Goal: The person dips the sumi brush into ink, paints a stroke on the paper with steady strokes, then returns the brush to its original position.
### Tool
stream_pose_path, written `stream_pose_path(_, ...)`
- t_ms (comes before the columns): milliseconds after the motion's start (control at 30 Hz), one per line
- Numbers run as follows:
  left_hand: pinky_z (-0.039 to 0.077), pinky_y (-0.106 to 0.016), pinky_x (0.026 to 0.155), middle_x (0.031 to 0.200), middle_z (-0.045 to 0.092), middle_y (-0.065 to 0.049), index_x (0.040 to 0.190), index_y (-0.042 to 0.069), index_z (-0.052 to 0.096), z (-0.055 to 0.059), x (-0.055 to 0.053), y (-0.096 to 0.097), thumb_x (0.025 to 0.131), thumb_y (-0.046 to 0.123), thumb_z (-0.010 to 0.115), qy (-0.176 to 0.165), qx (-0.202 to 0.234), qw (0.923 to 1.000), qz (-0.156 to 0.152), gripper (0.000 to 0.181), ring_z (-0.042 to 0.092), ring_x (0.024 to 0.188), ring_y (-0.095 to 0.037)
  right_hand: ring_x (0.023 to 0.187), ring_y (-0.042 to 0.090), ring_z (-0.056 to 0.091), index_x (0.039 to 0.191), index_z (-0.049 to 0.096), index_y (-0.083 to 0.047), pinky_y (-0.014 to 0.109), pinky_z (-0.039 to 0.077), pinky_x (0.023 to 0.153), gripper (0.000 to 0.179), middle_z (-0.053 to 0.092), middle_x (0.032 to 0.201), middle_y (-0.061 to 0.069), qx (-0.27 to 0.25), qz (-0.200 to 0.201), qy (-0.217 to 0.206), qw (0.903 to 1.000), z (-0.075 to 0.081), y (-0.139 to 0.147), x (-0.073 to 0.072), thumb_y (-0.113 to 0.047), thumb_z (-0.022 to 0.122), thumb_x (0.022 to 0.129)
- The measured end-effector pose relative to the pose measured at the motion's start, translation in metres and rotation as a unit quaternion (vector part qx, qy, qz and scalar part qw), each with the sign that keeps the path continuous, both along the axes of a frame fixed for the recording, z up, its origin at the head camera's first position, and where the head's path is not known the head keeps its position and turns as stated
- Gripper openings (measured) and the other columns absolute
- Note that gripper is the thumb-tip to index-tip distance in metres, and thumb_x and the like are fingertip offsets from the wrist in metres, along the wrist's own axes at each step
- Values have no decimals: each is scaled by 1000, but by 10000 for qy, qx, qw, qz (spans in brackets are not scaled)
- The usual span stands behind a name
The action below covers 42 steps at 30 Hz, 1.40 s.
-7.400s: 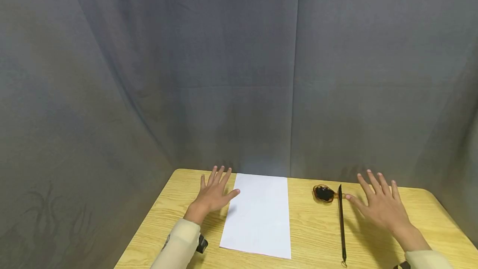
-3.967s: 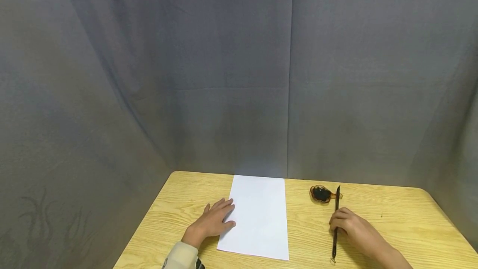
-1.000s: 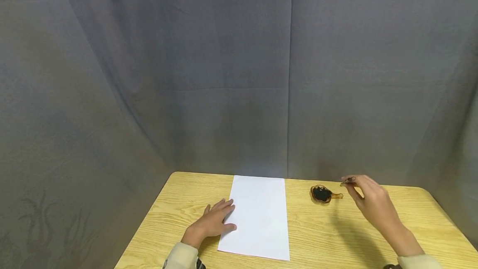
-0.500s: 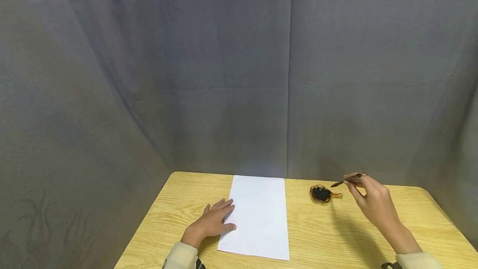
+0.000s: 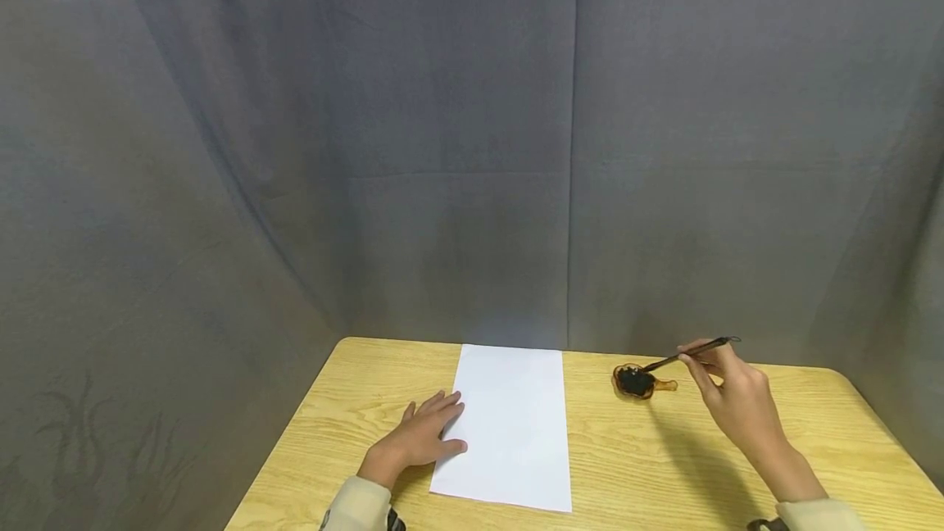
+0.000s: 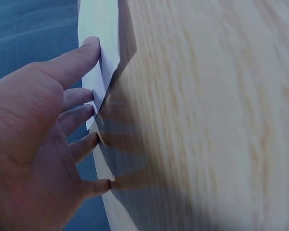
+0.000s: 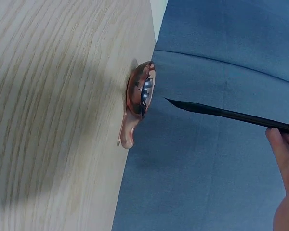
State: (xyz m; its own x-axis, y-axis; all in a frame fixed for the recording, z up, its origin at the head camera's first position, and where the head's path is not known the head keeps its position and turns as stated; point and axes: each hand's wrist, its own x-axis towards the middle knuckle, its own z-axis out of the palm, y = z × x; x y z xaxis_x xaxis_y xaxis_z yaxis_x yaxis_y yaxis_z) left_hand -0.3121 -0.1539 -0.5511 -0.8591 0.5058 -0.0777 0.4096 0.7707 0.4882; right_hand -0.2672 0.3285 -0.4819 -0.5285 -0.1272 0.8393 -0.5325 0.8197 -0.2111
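Observation:
My right hand pinches a dark brush with a hanging loop at its upper end. Its pointed black tip slants down toward a small brown dish holding black ink. In the right wrist view the brush has its tip a little apart from the dish. My left hand lies with spread fingers on the left edge of a white sheet of paper; in the left wrist view, thumb and some fingertips touch the paper, others the wood.
The light wooden table has rounded far corners. Grey curtain hangs directly behind the table and along both sides. The dish stands near the far edge, right of the paper.
Earlier, the brush lay across the dish's handle; my right hand has since picked it up. Over the last second its tip has swung left and down toward the ink. My left hand stays on the paper.

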Motion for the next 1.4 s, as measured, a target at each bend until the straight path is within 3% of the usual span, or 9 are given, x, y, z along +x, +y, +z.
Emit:
stream_pose_path(67, 9, -80, 126, 174, 36, -11, 158, 5, 50, -1, 0, 0, 101, 41, 72, -11, -23, 10000, 1, 71, 24, 164, -41, 83, 28, 80, 118, 65, 5, -3, 49, 83, 46, 80, 105, 12, -142, -90, -79, 9998, -1, -1, 1, 15, 85, 78)
stream_pose_path(133, 9, -80, 126, 173, 36, -11, 158, 5, 50, -1, 0, 0, 101, 41, 72, -20, -26, 10000, -1, 71, 25, 163, -41, 86, 9, 79, 118, 65, 4, -4, 48, 82, 45, 81, 103, 12, -324, -160, -147, 9992, -2, -2, 2, 14, 85, 79)
stream_pose_path(233, 9, -81, 126, 173, 37, -11, 158, 5, 50, -1, 0, 1, 100, 40, 73, -18, -29, 10000, -16, 71, 25, 163, -42, 96, -22, 62, 117, 65, 3, -6, 46, 81, 42, 81, 101, 12, -614, -222, -276, 9975, -6, -3, 3, 13, 84, 81)
stream_pose_path(333, 9, -81, 126, 173, 36, -11, 158, 5, 50, -2, 0, 1, 101, 41, 72, -14, -21, 10000, -25, 71, 25, 163, -42, 102, -37, 45, 116, 65, 5, -7, 45, 81, 39, 80, 99, 14, -874, -208, -376, 9953, -9, -4, 3, 13, 83, 82)
stream_pose_path(733, 10, -81, 125, 173, 37, -11, 157, 4, 50, -2, -1, 1, 100, 40, 73, 25, -11, 10000, -29, 71, 25, 163, -42, 97, -38, 49, 115, 64, 7, -7, 44, 80, 34, 80, 98, 20, -1424, -296, -515, 9880, -20, -3, 1, 15, 79, 86)
stream_pose_path(1033, 9, -81, 125, 173, 36, -13, 157, 3, 50, 0, 2, 0, 100, 39, 72, 38, -4, 10000, -25, 71, 25, 163, -43, 91, -34, 55, 112, 64, 8, -6, 46, 79, 22, 80, 101, 24, -1957, -350, -932, 9756, -31, -5, -3, 10, 75, 93)
stream_pose_path(1400, 9, -81, 126, 173, 37, -12, 157, 5, 51, 0, 0, 1, 100, 40, 73, 76, -9, 10000, 23, 71, 26, 163, -43, 86, -35, 53, 114, 61, 9, -6, 46, 76, 20, 78, 103, 29, -2205, -653, -1342, 9639, -41, -4, -4, 3, 73, 98)
